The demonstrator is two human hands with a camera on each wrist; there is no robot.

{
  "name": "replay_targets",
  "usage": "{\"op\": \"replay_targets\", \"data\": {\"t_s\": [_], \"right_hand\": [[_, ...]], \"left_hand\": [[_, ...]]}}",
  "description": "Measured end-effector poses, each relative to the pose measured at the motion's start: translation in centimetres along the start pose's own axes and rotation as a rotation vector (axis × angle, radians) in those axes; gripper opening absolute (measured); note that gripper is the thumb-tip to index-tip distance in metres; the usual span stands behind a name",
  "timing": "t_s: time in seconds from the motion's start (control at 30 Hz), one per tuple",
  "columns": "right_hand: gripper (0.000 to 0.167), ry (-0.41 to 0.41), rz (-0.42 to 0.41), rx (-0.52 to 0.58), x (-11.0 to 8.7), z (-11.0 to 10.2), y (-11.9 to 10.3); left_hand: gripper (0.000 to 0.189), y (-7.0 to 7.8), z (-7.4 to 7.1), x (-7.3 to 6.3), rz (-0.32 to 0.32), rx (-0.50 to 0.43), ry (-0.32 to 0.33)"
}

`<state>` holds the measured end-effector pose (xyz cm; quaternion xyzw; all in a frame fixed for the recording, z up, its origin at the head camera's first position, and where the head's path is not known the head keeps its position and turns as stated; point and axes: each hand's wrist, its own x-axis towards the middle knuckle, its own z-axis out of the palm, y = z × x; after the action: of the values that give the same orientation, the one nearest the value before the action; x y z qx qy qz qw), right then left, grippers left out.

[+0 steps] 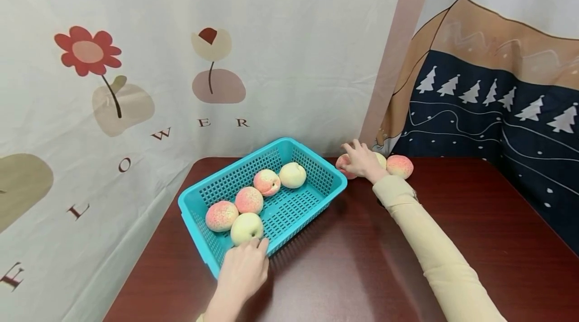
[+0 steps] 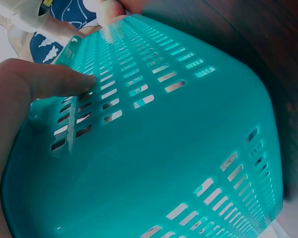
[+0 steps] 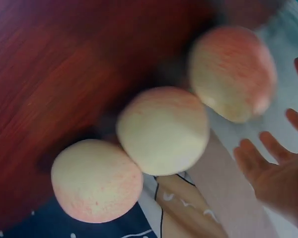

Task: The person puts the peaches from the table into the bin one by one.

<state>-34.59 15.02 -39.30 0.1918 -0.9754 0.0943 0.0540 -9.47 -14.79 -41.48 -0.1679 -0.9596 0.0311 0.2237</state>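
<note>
My left hand [image 1: 246, 266] grips the near rim of a blue-green plastic basket [image 1: 235, 165]. In the left wrist view its thumb [image 2: 64, 82] presses the slotted outer wall, while the other fingers are hidden over the rim. Several pink and pale yellow peaches [image 1: 249, 200] lie in the basket. Beyond its right end, my right hand [image 1: 363, 160] reaches over a row of three more peaches, fingers spread. It partly covers the leftmost peach [image 1: 345, 167]; in the right wrist view the fingers are apart from the nearest peach [image 3: 233, 74].
A pale yellow peach [image 1: 380, 160] and a pinkish one [image 1: 400, 167] complete the row near the far edge of the dark red-brown table [image 1: 344, 272]. Printed curtains [image 1: 307, 61] hang right behind the table, with a dark blue tree-patterned part [image 1: 479, 116] at the right.
</note>
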Motion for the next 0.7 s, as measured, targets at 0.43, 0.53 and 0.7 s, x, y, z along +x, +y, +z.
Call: {"op": "replay_targets", "data": {"t_s": [0.43,0.53,0.7], "right_hand": [[0.046,0.041,-0.144,-0.207,0.0,3.8,-0.3],[0.043,0.057,-0.153,-0.235,0.0,4.0,-0.3],[0.042,0.061,-0.125,-0.252,0.0,4.5,-0.2]], "left_hand": [[0.020,0.1,0.0,0.0,0.005,0.012,0.000],[0.019,0.1,-0.1,-0.1,0.005,0.012,-0.002],[0.019,0.1,-0.1,0.0,0.006,0.013,-0.001]]}}
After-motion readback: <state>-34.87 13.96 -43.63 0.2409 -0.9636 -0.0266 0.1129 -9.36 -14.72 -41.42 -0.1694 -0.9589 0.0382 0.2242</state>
